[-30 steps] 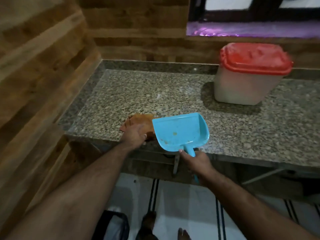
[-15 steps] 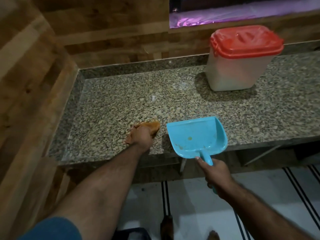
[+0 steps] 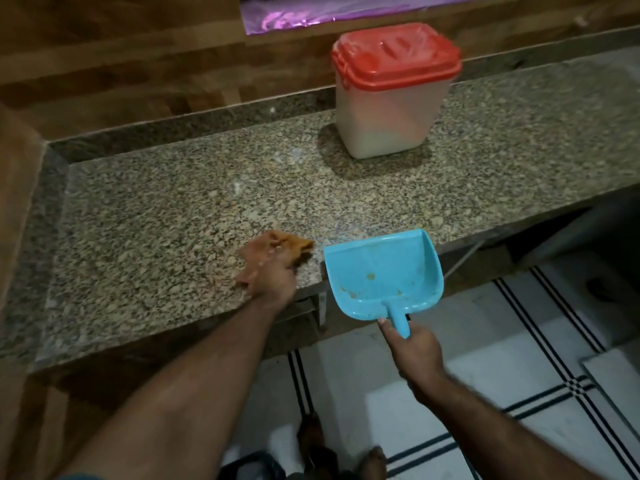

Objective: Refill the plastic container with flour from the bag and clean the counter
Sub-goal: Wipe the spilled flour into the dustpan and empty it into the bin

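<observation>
A translucent plastic container (image 3: pixel 388 109) with a red lid stands shut at the back of the speckled granite counter (image 3: pixel 156 220). My left hand (image 3: pixel 272 280) presses an orange-brown cloth (image 3: pixel 277 245) onto the counter near its front edge. My right hand (image 3: pixel 415 351) grips the handle of a light blue dustpan (image 3: pixel 381 271), whose mouth sits at the counter's front edge just right of the cloth. A few brownish crumbs lie inside the pan. A faint pale smear of flour (image 3: pixel 349 230) shows on the stone just beyond the pan. No flour bag is in view.
Wooden plank walls (image 3: pixel 121 64) close off the counter's left end and back. A purple-lit window sill (image 3: pixel 346 12) runs above the container. Below the counter lies a white tiled floor (image 3: pixel 485 393) with dark stripes; my feet (image 3: pixel 339 452) show at the bottom.
The view has tilted down and swung left. My left hand with the cloth has wiped rightward toward the dustpan, which stays held at the counter's front edge.
</observation>
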`<control>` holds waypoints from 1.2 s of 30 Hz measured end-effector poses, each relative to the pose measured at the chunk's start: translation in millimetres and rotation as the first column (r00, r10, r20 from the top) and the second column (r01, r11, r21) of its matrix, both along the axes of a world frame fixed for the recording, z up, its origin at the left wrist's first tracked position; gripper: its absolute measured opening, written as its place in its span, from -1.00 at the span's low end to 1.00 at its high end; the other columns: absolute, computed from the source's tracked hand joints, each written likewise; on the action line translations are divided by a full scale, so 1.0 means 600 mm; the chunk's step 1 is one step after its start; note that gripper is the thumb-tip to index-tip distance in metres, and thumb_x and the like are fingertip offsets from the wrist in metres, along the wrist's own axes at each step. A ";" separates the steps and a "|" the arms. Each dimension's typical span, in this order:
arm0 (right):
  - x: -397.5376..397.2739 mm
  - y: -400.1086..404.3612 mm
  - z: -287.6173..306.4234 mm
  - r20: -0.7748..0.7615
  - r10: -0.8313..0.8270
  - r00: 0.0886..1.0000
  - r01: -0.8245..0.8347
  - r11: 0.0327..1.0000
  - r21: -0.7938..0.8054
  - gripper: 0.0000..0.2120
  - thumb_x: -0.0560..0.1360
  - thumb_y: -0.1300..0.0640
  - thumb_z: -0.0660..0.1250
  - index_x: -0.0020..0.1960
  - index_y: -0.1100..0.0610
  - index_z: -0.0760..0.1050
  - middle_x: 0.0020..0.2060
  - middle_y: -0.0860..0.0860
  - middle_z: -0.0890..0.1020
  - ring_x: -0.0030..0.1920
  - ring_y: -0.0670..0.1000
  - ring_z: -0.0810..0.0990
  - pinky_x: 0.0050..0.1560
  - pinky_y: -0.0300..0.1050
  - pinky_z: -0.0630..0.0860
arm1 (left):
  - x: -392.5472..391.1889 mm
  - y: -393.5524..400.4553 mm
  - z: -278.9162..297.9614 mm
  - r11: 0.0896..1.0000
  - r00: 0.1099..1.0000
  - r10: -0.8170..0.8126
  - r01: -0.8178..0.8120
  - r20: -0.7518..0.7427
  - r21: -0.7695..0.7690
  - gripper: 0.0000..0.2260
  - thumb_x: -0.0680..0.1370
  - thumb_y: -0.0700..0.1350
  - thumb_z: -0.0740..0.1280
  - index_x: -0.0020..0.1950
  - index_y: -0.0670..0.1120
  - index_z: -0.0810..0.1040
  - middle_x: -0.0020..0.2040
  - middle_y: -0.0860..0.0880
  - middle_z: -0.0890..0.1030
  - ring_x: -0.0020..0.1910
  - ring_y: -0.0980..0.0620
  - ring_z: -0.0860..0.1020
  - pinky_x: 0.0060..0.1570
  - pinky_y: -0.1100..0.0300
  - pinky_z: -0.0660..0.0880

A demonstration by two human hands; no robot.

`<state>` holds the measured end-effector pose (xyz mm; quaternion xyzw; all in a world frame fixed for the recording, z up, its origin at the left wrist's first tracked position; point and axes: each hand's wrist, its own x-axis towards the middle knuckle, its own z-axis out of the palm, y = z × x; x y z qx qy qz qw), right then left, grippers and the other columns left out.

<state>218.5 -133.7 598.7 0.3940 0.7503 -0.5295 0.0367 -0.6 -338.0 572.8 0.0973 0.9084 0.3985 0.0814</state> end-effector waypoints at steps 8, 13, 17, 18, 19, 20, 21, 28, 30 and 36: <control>0.101 -0.004 -0.051 0.121 0.122 0.985 -0.132 0.988 0.077 -0.52 0.61 -0.19 0.39 -0.34 0.08 0.43 -0.48 -0.07 0.51 -0.40 -0.03 0.50 -0.36 -0.11 0.38 | -0.115 0.050 0.121 0.901 0.906 0.407 -0.419 0.114 0.114 -0.80 0.67 -0.06 0.26 0.21 0.10 0.64 0.02 0.02 0.70 0.01 -0.11 0.67 0.01 0.03 0.61; 0.080 -0.030 -0.085 0.250 0.062 0.966 -0.066 0.998 0.007 -0.55 0.55 -0.30 0.40 -0.23 0.08 0.60 -0.37 0.04 0.67 -0.25 0.15 0.68 -0.15 0.02 0.62 | -0.237 -0.066 0.160 0.931 0.936 0.348 -0.351 -0.044 -0.103 -0.58 0.68 -0.17 0.27 0.50 0.16 0.56 0.20 0.03 0.70 -0.06 -0.04 0.66 -0.18 0.15 0.53; 0.040 -0.049 -0.104 0.254 0.032 0.967 -0.032 0.999 -0.003 -0.53 0.58 -0.25 0.39 -0.23 0.14 0.59 -0.40 0.06 0.66 -0.30 0.12 0.67 -0.29 -0.04 0.53 | -0.301 -0.068 0.144 0.955 0.969 0.231 -0.209 0.085 -0.212 -0.69 0.72 -0.24 0.28 0.45 -0.01 0.53 0.05 -0.06 0.59 -0.20 0.03 0.55 -0.40 0.35 0.47; 0.032 -0.051 -0.107 0.249 0.044 0.968 -0.047 0.999 0.009 -0.53 0.60 -0.23 0.38 -0.24 0.15 0.57 -0.39 0.05 0.65 -0.30 0.08 0.65 -0.30 -0.07 0.48 | -0.321 -0.071 0.130 0.955 0.976 0.203 -0.178 0.082 -0.236 -0.73 0.72 -0.18 0.29 0.40 0.06 0.50 0.00 -0.02 0.58 -0.22 0.07 0.59 -0.39 0.45 0.49; 0.024 -0.056 -0.111 0.252 0.049 0.966 -0.055 0.998 0.018 -0.54 0.61 -0.22 0.37 -0.24 0.15 0.56 -0.39 0.04 0.65 -0.30 0.05 0.63 -0.31 -0.08 0.45 | -0.355 -0.082 0.094 0.956 0.986 0.154 -0.132 0.063 -0.261 -0.71 0.68 -0.09 0.33 0.40 0.11 0.51 0.06 0.00 0.61 -0.12 0.06 0.66 -0.23 0.40 0.60; 0.017 -0.063 -0.114 0.257 0.056 0.965 -0.062 0.998 0.017 -0.54 0.61 -0.21 0.37 -0.24 0.14 0.55 -0.38 0.03 0.64 -0.30 0.03 0.62 -0.31 -0.09 0.44 | -0.419 -0.099 0.022 0.957 0.991 0.118 -0.097 0.059 -0.275 -0.60 0.59 0.03 0.36 0.44 0.22 0.50 0.15 0.00 0.63 0.01 -0.03 0.70 -0.01 0.20 0.70; 0.011 -0.070 -0.117 0.260 0.061 0.964 -0.067 0.998 0.014 -0.55 0.61 -0.22 0.37 -0.24 0.13 0.55 -0.37 0.02 0.64 -0.30 0.02 0.62 -0.31 -0.09 0.44 | -0.465 -0.111 -0.036 0.936 0.990 0.119 -0.088 0.071 -0.340 -0.54 0.50 0.14 0.36 0.41 0.36 0.45 0.18 -0.03 0.66 0.04 -0.16 0.69 0.07 -0.04 0.72; -0.050 -0.085 -0.114 0.227 0.015 0.974 -0.004 0.999 -0.046 -0.60 0.61 -0.17 0.41 -0.24 0.11 0.54 -0.37 0.01 0.62 -0.32 0.03 0.60 -0.34 -0.12 0.40 | -0.300 0.056 0.054 0.918 0.966 -0.251 0.219 -0.059 -0.329 -0.57 0.67 -0.20 0.34 0.49 0.16 0.61 0.47 0.07 0.56 0.42 0.03 0.51 0.48 0.14 0.41; -0.059 -0.084 -0.105 0.239 0.015 0.971 -0.002 0.999 -0.054 -0.60 0.62 -0.16 0.39 -0.24 0.11 0.53 -0.37 0.01 0.62 -0.32 0.02 0.60 -0.36 -0.13 0.38 | -0.272 0.071 0.070 0.884 0.927 -0.376 0.352 -0.020 -0.308 -0.59 0.69 -0.23 0.31 0.49 0.09 0.61 0.40 0.07 0.54 0.36 0.06 0.48 0.44 0.15 0.43; -0.064 -0.077 -0.096 0.255 0.007 0.967 0.007 0.999 -0.054 -0.61 0.61 -0.15 0.41 -0.26 0.07 0.50 -0.39 -0.01 0.59 -0.35 0.01 0.58 -0.38 -0.17 0.38 | -0.365 0.023 0.082 0.896 0.939 -0.264 0.154 -0.222 -0.416 -0.68 0.73 0.00 0.27 0.45 0.10 0.64 0.23 0.02 0.68 0.19 -0.06 0.62 0.11 0.19 0.48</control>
